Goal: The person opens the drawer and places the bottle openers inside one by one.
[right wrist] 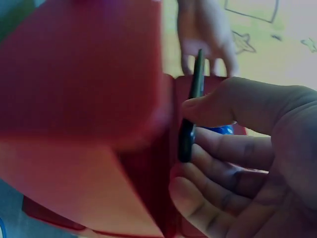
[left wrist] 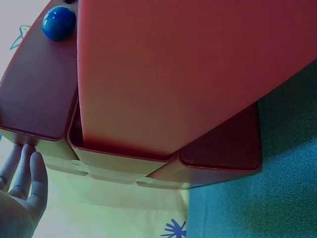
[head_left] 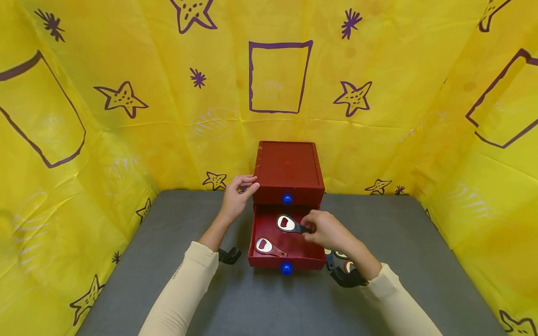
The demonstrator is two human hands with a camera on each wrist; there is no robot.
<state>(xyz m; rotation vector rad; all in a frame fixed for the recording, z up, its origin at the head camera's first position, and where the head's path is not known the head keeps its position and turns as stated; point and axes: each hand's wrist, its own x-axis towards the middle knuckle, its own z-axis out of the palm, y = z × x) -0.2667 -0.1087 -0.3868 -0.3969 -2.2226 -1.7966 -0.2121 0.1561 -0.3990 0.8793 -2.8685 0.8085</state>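
My right hand (head_left: 329, 229) pinches the handle end of a black bottle opener (head_left: 291, 225) between thumb and fingers. In the right wrist view the opener (right wrist: 187, 139) appears edge-on. It is held over the pulled-out lower drawer (head_left: 286, 264) of a small red cabinet (head_left: 287, 163). Inside that drawer, at its front left, lies a red bottle opener (head_left: 275, 252) with a metal head. My left hand (head_left: 236, 199) has its fingertips against the cabinet's upper left side. The left wrist view shows those fingers (left wrist: 38, 181) extended at the red box.
Several more bottle openers (head_left: 341, 255) lie on the grey table (head_left: 201, 298) right of the drawer, partly hidden by my right wrist. Blue round knobs (head_left: 286, 269) mark the drawer fronts. A yellow patterned cloth (head_left: 277, 130) rises behind the cabinet and on both sides.
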